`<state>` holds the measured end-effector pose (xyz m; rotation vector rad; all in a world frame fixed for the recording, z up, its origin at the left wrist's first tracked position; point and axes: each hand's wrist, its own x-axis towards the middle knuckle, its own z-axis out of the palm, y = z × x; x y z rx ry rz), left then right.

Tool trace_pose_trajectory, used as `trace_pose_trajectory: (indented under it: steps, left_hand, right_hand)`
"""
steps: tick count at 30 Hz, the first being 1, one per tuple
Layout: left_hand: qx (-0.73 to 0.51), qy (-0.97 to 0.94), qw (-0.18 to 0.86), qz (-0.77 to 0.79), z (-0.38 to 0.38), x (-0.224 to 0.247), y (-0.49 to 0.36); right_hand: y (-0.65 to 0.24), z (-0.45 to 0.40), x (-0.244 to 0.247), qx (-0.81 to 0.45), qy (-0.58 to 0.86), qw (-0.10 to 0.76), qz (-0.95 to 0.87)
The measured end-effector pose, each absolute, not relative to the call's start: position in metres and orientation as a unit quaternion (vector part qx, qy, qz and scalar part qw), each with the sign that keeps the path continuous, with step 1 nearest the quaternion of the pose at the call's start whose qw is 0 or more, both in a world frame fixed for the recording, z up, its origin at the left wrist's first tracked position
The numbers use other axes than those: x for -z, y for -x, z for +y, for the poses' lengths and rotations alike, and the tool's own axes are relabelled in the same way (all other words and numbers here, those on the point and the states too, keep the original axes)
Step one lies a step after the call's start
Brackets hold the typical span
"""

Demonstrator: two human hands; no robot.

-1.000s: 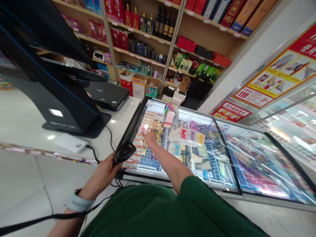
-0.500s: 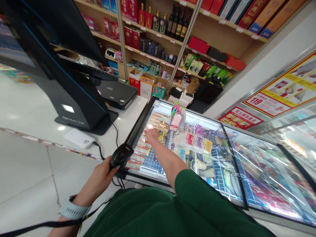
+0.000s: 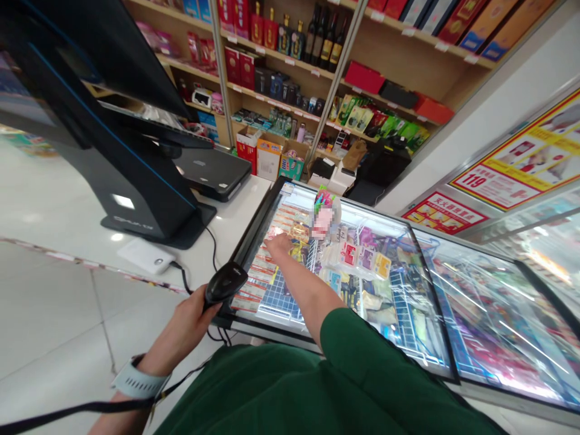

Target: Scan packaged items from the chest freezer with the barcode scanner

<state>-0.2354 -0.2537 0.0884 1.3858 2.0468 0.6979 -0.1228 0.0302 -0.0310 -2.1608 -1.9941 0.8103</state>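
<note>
My left hand [image 3: 196,314], with a pale watch strap [image 3: 140,379] at the wrist, is wrapped round the handle of a black barcode scanner [image 3: 225,281]. The scanner's head points right, over the near left corner of a glass-topped chest freezer [image 3: 267,329]. Across the freezer top reaches my right hand [image 3: 278,244], its fingers closed at the edge of a small red-and-white packet [image 3: 274,231]; the fingertips are partly hidden. Beyond it lies a colourful wrapped package [image 3: 324,199], partly blurred out. Clear packs with red, purple and yellow labels [image 3: 366,260] lie to the right.
A black monitor stand [image 3: 145,181] and a white cabled box [image 3: 145,255] occupy the counter at left. Behind it sits a black cash drawer [image 3: 212,172]. A second freezer [image 3: 507,314] adjoins on the right. Shelves with bottles [image 3: 324,39] and boxes line the back.
Both hands stay nearly in place, the left still holding the scanner and the right still at the packet. The view has shifted very slightly.
</note>
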Motion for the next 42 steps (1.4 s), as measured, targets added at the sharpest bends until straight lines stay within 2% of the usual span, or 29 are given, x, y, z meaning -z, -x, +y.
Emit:
trace_pose_trajectory:
  steps: [9,14,23,35,42]
  left_hand:
    - [-0.255,-0.521,0.282,0.764,-0.254,-0.087,0.236]
    - [-0.253,-0.535,0.288,0.753,-0.248,-0.081,0.234]
    - [-0.255,-0.548,0.299,0.738,-0.244,-0.086,0.229]
    - [-0.264,-0.568,0.272,0.731,-0.242,-0.075,0.231]
    - [-0.27,-0.582,0.283,0.713,-0.235,-0.077,0.225]
  right_hand:
    - [0.103,0.02,0.028,-0.157,0.709,0.053,-0.685]
    - [0.084,0.012,0.025,-0.182,0.684,0.062,-0.703]
    - [0.058,0.001,0.022,-0.218,0.653,0.142,-0.712]
    - [0.042,-0.013,0.016,-0.189,0.67,0.066,-0.715]
    - [0.02,-0.027,0.025,-0.228,0.7,0.121,-0.666]
